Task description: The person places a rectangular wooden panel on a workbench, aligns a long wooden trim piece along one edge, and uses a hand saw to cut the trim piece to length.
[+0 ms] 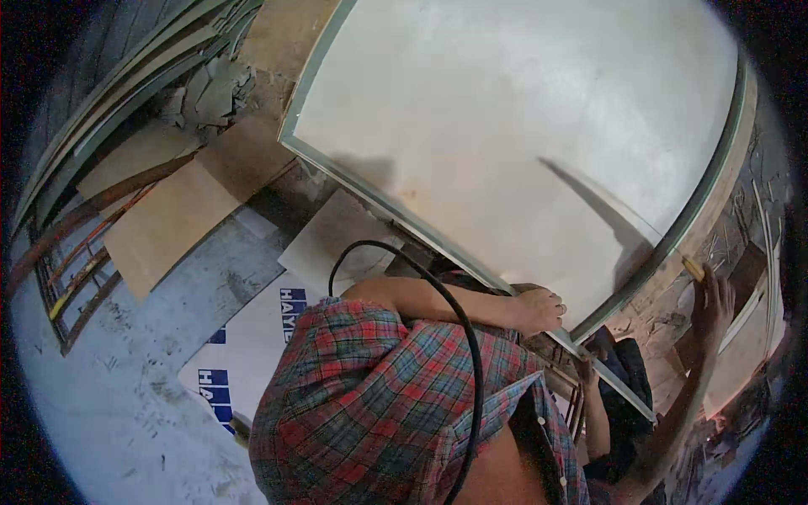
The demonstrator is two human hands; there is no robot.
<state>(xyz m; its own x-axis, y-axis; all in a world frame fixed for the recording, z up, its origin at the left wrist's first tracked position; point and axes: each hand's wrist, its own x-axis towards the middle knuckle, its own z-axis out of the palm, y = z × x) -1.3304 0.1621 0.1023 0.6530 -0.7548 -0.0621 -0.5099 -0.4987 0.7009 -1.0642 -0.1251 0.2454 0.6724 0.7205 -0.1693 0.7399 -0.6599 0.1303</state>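
A large pale curved panel with a grey-green border fills the upper right. My left hand, with a ring on one finger, curls over its near edge and grips the narrow edge strip, which runs past the panel's corner. At the far right my right hand is raised beside the curved side, fingers apart. A short yellow piece lies at its thumb side; whether it is held is unclear. Below the corner, another hand, apparently another person's, touches the strip.
A black cable loops across my plaid sleeve. Brown boards and a rusty metal frame lie at the left. A white printed sheet is on the floor. Curved strips and broken scraps are piled at the far left.
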